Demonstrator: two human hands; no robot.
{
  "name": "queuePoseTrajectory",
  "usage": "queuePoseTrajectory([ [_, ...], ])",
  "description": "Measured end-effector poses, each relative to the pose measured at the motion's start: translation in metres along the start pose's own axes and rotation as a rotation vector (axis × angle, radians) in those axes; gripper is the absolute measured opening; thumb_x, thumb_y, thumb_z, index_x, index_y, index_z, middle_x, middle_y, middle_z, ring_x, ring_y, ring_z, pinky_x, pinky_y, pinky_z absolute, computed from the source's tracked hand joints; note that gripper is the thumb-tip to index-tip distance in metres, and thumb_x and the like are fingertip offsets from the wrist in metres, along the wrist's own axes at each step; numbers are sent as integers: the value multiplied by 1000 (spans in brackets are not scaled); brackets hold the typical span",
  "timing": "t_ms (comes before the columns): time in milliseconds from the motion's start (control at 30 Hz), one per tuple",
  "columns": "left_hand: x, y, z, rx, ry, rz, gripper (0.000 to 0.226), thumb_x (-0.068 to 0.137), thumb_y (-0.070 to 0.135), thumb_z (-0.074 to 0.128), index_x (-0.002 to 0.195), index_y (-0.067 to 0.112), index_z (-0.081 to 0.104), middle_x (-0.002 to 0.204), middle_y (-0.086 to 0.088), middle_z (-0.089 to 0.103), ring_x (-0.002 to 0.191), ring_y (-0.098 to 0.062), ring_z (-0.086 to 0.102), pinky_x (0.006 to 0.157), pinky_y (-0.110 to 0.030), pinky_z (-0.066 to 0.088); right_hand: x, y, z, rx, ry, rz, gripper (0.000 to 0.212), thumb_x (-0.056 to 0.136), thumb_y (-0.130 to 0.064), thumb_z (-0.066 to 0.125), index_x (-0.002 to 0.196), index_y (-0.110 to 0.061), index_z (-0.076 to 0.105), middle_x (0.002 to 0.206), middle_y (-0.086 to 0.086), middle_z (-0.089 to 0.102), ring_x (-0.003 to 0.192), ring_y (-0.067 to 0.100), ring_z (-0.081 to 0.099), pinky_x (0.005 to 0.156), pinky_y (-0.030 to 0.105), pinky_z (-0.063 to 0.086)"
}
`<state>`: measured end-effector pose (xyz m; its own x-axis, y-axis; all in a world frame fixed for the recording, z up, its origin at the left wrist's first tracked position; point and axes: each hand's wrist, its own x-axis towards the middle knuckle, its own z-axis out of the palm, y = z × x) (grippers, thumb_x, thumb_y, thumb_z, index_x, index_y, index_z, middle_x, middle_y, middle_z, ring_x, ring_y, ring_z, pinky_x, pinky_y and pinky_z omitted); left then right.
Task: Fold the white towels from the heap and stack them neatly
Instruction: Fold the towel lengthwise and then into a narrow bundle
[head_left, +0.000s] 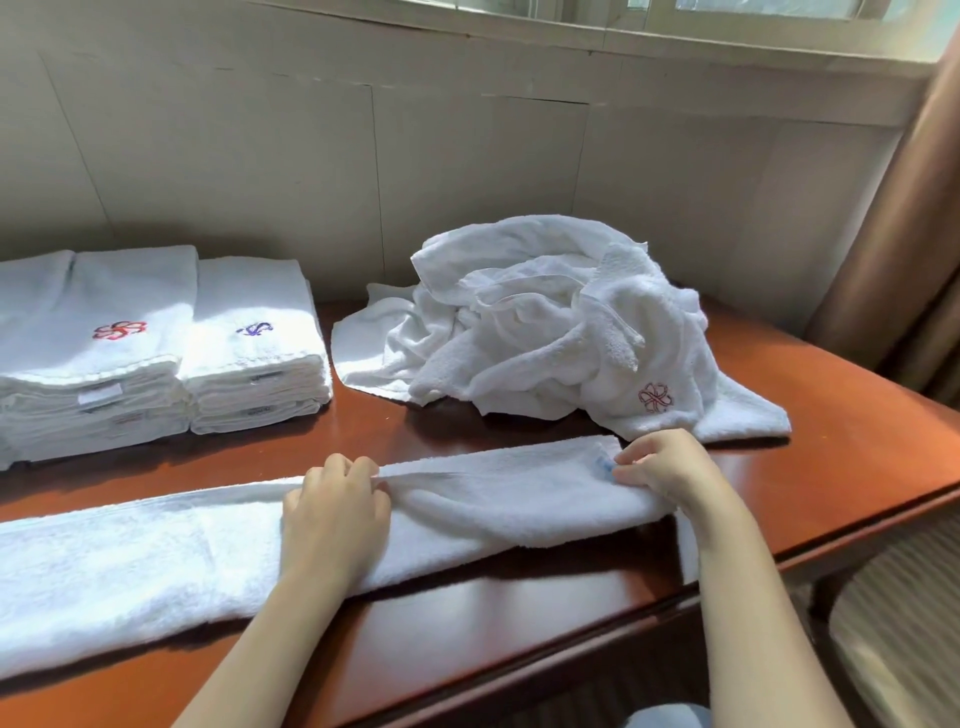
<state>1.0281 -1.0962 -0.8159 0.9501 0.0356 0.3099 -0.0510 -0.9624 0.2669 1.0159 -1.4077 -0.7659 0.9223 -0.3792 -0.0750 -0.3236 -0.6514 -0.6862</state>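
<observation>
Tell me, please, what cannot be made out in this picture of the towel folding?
All in the head view:
The long towel: its left end is cut off by the picture's left edge.
The left stack: its left side is cut off by the same edge.
The heap: overlapping folds hide how many towels it holds.
The blue mark at the right hand: too small to identify.
The labels on the stack edges: too small to read.

Small tags on folded towels, seemingly illegible
</observation>
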Motion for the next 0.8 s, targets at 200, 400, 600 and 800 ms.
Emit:
queuePoseTrajectory([
  [200, -2, 1, -1, 23, -15, -2, 24, 94, 31, 48, 110, 19, 60, 102, -3, 54, 99, -27, 51, 83, -39, 38, 14, 9, 6, -160, 169, 66, 51, 90, -31, 61, 45, -16, 41, 55, 8, 43, 69, 29, 45, 56, 31, 32],
  [400, -3, 4, -8, -84, -21, -26, 44, 93, 31, 54, 132, 15, 44, 120, -5, 53, 114, -28, 48, 91, -39, 40, 20, -6, 25, -171, 213, 94, 17, 97, -20, 46, 97, -4, 53, 112, 23, 60, 108, 38, 54, 76, 36, 37],
  [600, -4, 4, -14, -122, -34, 91, 30, 92, 24, 54, 117, 8, 55, 114, -8, 52, 108, -29, 46, 93, -38, 40, 23, -6, 36, -310, 187, 166, 30, 99, -29, 43, 115, -4, 49, 123, 21, 57, 116, 38, 52, 76, 36, 35],
  [800, -2, -6, -7, 75, -325, 160, 65, 98, 57, 23, 153, 24, 16, 160, 3, 15, 147, -17, 12, 117, -38, 13, 12, -18, 42, -355, 306, 200, 25, 94, -15, 50, 116, -4, 43, 129, 24, 46, 119, 42, 46, 86, 43, 42],
])
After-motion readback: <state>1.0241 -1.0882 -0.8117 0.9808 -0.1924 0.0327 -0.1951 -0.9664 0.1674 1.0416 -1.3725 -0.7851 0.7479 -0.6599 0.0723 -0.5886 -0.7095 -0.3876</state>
